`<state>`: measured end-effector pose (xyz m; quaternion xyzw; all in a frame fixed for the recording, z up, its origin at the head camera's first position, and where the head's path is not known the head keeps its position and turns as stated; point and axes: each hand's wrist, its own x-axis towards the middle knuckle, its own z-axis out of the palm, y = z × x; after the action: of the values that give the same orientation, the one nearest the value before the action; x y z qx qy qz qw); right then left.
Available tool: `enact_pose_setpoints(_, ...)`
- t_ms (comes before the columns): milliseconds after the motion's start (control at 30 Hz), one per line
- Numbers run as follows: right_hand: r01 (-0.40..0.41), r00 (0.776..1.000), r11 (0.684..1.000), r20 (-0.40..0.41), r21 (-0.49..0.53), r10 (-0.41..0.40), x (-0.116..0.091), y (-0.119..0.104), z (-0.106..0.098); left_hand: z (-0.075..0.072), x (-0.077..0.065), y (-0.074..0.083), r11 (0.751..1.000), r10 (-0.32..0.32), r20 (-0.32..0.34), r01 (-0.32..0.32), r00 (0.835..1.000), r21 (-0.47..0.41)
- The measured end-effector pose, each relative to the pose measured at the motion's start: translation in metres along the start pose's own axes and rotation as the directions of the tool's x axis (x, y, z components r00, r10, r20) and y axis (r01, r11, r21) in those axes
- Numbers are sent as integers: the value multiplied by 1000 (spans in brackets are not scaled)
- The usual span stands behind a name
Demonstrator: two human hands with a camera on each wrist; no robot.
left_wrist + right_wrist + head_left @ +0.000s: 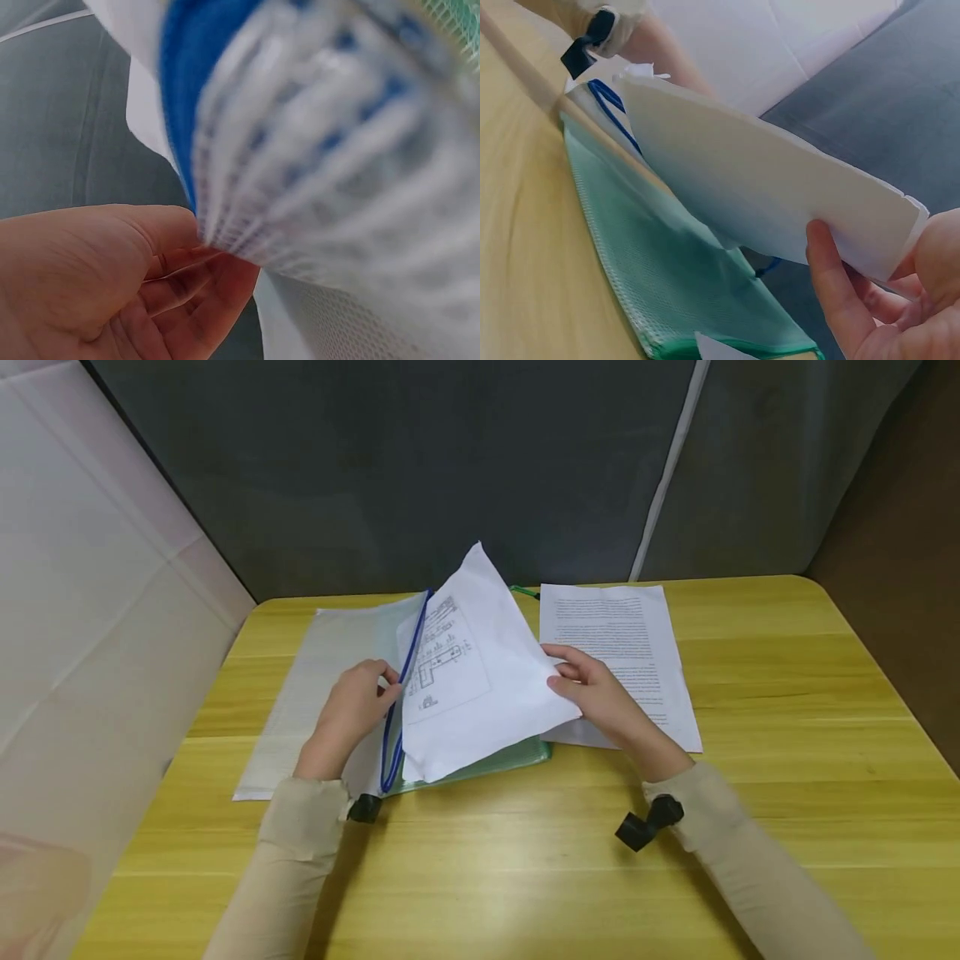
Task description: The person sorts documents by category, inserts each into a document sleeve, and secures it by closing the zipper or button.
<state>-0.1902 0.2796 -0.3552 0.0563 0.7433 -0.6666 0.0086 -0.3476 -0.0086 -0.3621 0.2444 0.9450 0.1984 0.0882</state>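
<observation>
Yellow table [495, 877], diagram paper [487, 668], right-hand fingers [572, 654] pinching its edge

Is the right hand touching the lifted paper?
Touching. The right wrist view shows the right hand holding the paper near a corner, its fingers overlapping the face.

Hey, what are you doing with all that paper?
A person's right hand is holding some paper with a drawing on it, tilted up off the table. The left hand is pinching the edge of a whitish mesh bag with blue trim. A green bag lies under the raised paper, and a page of print lies on the right. I can't tell if the paper's far edge is inside a bag.
</observation>
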Motion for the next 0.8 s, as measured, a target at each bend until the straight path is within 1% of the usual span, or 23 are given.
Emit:
enact_pose_setpoints(267,37,998,999,-41,-1,-37,4,3,13,-1,0,5,1000,-12,4,12,1000,-3)
enact_pose_setpoints(367,21,998,1000,-58,9,-20,5,2,16,-1,1,6,1000,-16,6,16,1000,-11)
enact_pose_setpoints(467,-14,999,999,-46,30,16,5,1,17,-1,1,8,1000,-23,4,23,1000,-21)
enact_pose_setpoints(567,-79,997,997,3,22,79,5,3,15,-2,2,10,999,-43,-1,43,999,-33)
enact_pose_setpoints(633,-134,989,991,64,32,132,6,7,13,-3,2,11,997,-62,-5,62,998,-39)
enact_pose_setpoints(733,-217,963,975,174,45,206,7,14,12,-3,2,12,996,-74,-7,73,997,-45)
enact_pose_setpoints(800,-255,942,965,241,58,235,7,18,13,-2,2,12,997,-70,-11,69,997,-47)
